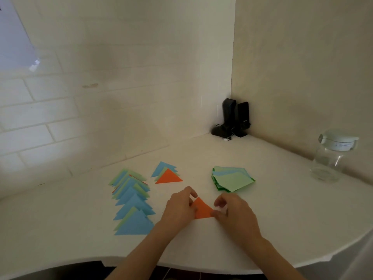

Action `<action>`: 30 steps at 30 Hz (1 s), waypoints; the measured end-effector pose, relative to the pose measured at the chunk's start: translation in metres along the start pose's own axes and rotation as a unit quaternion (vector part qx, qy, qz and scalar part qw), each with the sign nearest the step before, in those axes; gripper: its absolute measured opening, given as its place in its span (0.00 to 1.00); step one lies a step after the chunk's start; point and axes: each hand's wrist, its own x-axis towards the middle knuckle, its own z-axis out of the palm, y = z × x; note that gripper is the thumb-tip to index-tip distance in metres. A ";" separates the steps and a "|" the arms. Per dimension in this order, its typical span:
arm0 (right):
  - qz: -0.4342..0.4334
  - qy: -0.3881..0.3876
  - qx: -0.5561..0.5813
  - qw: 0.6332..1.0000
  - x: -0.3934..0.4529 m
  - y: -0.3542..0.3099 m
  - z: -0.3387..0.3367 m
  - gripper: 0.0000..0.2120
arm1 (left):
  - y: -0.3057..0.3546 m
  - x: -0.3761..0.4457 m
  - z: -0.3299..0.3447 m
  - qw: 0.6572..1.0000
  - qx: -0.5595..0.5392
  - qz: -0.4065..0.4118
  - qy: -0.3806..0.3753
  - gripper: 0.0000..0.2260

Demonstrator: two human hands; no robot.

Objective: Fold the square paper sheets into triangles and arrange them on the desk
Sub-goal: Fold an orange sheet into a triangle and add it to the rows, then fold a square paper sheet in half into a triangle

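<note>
My left hand (179,207) and right hand (232,211), both grips pinching orange paper triangle (202,210) on surface (262,229); risk: corners slip, crease skews

I see both hands on the desk (262,209) near its front edge, the left hand (179,209) and the right hand (234,213) at either side of one folded triangle (202,210) that lies between them. To my left of the hands a long row of overlapping triangles (132,201) runs away toward the wall. Behind the hands sits a smaller pile of triangles (167,174). Right of that pile, behind the right hand, lies the stack of unfolded sheets (232,178). Far right stands a jar (333,156). Two speakers (235,118) stand in the back corner.
</note>
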 end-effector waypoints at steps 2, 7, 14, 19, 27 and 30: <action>-0.020 0.087 0.030 0.996 0.006 0.008 -0.002 0.11 | -0.008 0.008 -0.010 0.999 -0.019 -0.001 0.033 0.09; -0.028 0.161 -0.008 0.987 0.028 0.033 -0.011 0.13 | -0.034 0.038 -0.046 0.993 -0.036 -0.018 0.115 0.05; -0.036 0.155 -0.049 0.986 0.044 0.044 -0.004 0.06 | -0.062 0.069 -0.050 0.993 0.025 -0.028 0.115 0.07; -0.051 0.164 -0.070 0.983 0.046 0.045 -0.003 0.03 | -0.068 0.079 -0.044 0.990 0.065 -0.016 0.128 0.07; -0.101 0.206 -0.089 0.969 0.036 0.038 -0.018 0.05 | -0.066 0.078 -0.041 0.977 0.105 0.004 0.184 0.09; -0.115 0.222 -0.077 0.965 0.028 0.029 -0.026 0.05 | -0.051 0.066 -0.037 0.967 0.025 0.077 0.240 0.10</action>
